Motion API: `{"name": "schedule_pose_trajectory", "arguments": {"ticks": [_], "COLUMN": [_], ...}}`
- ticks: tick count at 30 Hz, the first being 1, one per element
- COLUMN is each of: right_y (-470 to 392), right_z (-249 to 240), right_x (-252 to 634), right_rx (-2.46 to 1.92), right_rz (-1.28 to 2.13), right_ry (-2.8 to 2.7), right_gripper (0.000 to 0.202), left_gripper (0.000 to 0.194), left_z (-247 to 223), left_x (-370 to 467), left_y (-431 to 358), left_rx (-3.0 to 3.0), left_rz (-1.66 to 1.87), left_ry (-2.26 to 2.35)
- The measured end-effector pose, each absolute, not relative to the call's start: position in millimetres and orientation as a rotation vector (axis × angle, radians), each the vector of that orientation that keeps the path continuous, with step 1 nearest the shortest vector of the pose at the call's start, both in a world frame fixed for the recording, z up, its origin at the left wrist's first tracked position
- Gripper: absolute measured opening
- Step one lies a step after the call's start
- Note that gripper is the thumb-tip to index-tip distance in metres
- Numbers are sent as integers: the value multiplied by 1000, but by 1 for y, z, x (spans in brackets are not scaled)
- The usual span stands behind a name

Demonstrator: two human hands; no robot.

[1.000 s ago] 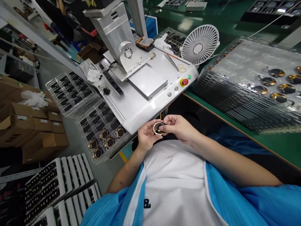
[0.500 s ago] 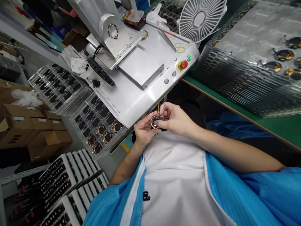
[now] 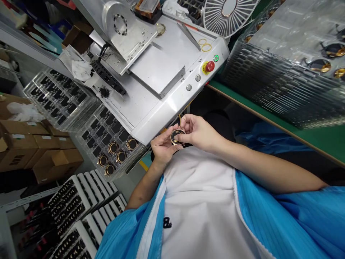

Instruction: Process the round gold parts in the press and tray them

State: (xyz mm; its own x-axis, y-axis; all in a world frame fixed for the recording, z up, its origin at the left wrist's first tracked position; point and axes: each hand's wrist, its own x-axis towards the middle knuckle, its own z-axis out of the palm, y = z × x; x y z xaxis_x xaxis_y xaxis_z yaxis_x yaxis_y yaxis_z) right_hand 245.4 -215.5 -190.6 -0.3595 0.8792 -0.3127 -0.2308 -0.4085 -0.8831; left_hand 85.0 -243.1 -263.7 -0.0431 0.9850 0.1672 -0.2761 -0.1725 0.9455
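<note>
Close to my body, in front of the machine's front edge, my left hand [image 3: 163, 144] grips a round watch case [image 3: 176, 137] with a gold-coloured rim and a dark inside. The case sits between its thumb and fingers. My right hand [image 3: 198, 133] holds the same case from the other side, its thumb pressing on the dark face and its other fingers curled at the rim. The fingers partly cover the case. Several similar gold-rimmed watch cases [image 3: 121, 156] lie in a clear plastic tray [image 3: 93, 158] to the left.
A white machine [image 3: 153, 126] with a red stop button [image 3: 210, 66] stands ahead. On the right, stacked clear trays [image 3: 272, 93] rest on a green table [image 3: 309, 138], beside a white fan [image 3: 229, 21]. Cardboard boxes [image 3: 58, 165] and white racks [image 3: 81, 194] stand at left.
The watch case now shows more of its dark face, and my right thumb lies across it. Both hands have shifted slightly up and left in view; the camera view has moved a little.
</note>
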Motion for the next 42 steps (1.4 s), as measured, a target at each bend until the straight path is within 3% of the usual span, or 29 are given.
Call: {"name": "schedule_pose_trajectory", "arguments": {"ticks": [17,25,31,42], "right_y": [-212,-178,-87,-54], "right_z": [-202,-193,-178,-179], "right_x": [251,250,273,275], "right_rx": [-1109,-1170,-1352,-1456], "right_rz": [2105,1932,1440,1328], "right_ry": [-894,-1195,-980,-957], "right_gripper": [63,60,43,31], "left_gripper": [55,48,40,69], "left_z": [-267,-257,-243,-243], "left_x": [86,87,75,73], "left_y": [-247,-242,-243,-242], "left_rx": [1126,1042,962,1118], "left_rz": [1516,1634,1493,1496], "left_ry": [940,983,921,1036]}}
